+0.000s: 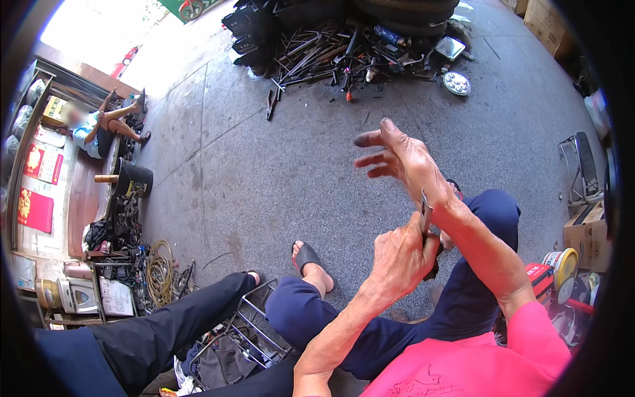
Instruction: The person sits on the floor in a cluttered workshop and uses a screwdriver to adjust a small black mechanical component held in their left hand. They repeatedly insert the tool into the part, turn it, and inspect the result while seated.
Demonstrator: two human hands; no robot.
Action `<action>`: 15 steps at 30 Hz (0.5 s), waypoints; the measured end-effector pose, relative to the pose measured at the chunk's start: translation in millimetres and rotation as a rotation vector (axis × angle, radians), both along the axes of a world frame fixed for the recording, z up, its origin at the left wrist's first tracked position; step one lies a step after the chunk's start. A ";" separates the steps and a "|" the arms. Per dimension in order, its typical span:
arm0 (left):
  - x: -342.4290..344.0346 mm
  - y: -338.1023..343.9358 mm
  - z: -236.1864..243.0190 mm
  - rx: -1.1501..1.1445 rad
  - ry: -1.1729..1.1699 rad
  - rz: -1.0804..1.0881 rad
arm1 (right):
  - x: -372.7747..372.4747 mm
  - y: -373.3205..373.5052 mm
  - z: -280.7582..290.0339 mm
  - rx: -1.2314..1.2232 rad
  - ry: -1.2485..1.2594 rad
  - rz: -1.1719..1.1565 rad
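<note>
Metal tool (425,213): in the left hand, low right of centre, overlapping the right wrist in view; whether it touches the skin, I cannot tell
Tool's long axis: nearly straight up and down in view, the bright flat end pointing away from the body and leaning a touch left; the rest is hidden by the hand
Left hand (402,258): fingers wrapped tightly round the tool
Right hand (411,159): fingers loosely bent and parted, grasping nothing that shows, stretched beyond the left hand and turned toward the left
Room for moving: broad grey floor (251,178) ahead of the hands and to their left, with a narrower stretch to the right
Near edge: blue trousers (294,311), knees bent on either side of the left hand; a metal rack (254,334) just beside the left knee; another person's dark trouser leg (165,324) further left
Far edge: heap of tools (317,56), with pliers (270,104) at its near left and a round lamp (456,83) at its right
Left edge: black bucket (137,180), coiled hose (159,274), seated person (99,129)
Right edge: folded frame (582,165), cardboard box (587,235), yellow-rimmed tub (562,264)
</note>
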State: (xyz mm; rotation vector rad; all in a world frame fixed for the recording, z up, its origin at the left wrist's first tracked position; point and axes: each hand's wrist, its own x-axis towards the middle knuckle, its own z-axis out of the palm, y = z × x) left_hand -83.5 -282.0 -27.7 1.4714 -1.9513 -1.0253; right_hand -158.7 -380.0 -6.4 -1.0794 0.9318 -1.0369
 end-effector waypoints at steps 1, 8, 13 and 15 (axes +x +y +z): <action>0.2 0.9 2.1 0.037 0.038 -0.014 | 0.2 -0.9 -0.8 -0.049 0.023 -0.018; 6.9 0.9 10.8 0.382 0.317 -0.101 | -3.0 -5.4 2.5 -0.460 0.115 -0.349; 29.2 -7.3 15.6 0.665 0.578 -0.223 | -14.5 0.6 8.1 -1.099 0.459 -0.275; 30.1 -8.4 25.2 0.605 0.583 -0.263 | -14.6 6.0 5.7 -1.188 0.547 -0.166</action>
